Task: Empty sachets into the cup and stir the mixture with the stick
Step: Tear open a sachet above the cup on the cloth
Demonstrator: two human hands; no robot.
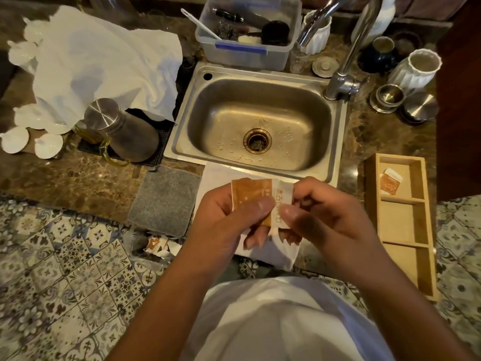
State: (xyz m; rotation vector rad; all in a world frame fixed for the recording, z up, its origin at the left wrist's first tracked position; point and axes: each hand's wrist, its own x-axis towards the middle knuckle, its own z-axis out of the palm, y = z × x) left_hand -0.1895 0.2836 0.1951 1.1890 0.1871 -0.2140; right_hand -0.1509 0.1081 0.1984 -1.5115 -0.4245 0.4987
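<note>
I hold an orange-and-white sachet (256, 195) in front of me, just below the sink's front edge. My left hand (226, 225) pinches its orange part with thumb on top. My right hand (320, 217) pinches its white end strip. Another orange sachet (389, 182) lies in the top compartment of a wooden tray (371, 204) at the right. Torn sachet scraps (161, 246) lie by the counter edge at the lower left. No cup or stir stick is visible; my hands hide what is under them.
A steel sink (260, 126) with a tap (348, 48) sits ahead. A steel jug (122, 128) and white cloth (104, 66) are at the left, a grey mat (166, 199) near the edge, a plastic tub (247, 50) behind, and white and metal vessels (416, 71) at the right.
</note>
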